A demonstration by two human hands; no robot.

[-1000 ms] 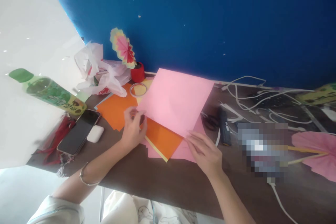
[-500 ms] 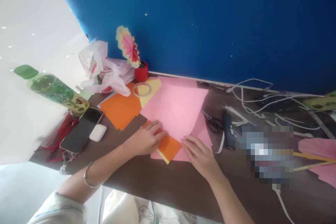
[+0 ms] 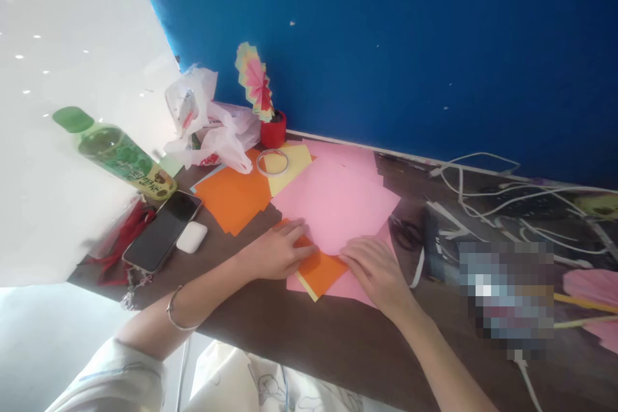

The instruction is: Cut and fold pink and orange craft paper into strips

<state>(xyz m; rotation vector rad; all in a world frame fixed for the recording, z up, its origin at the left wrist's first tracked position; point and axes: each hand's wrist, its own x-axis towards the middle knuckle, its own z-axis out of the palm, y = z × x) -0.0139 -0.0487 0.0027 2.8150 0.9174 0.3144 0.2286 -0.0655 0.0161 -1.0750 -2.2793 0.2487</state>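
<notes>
A pink paper sheet (image 3: 350, 196) lies over other pink paper on the dark table. At its near edge is a smaller orange sheet (image 3: 322, 275) with a yellow paper edge showing beneath. My left hand (image 3: 279, 250) rests on the orange paper's left side, palm down, fingers spread and pressing. The fingers of my right hand (image 3: 374, 270) are drawn together at the near right edge of the upper pink sheet, by the orange paper's right corner. Its fingertips are partly hidden, with the paper edge between or under them.
Left are orange sheets (image 3: 234, 199), a phone (image 3: 163, 232), a white earbud case (image 3: 192, 237) and a green bottle (image 3: 116, 153). Behind stand a plastic bag (image 3: 226, 141) and a red pot (image 3: 273, 130) with a paper fan. Scissors (image 3: 405, 232) and white cables (image 3: 463, 187) are right.
The view has shifted a little. The upper pink sheet's right corner has come down and nearer, so it lies turned differently. My right hand has moved slightly along its edge; my left stays on the orange paper.
</notes>
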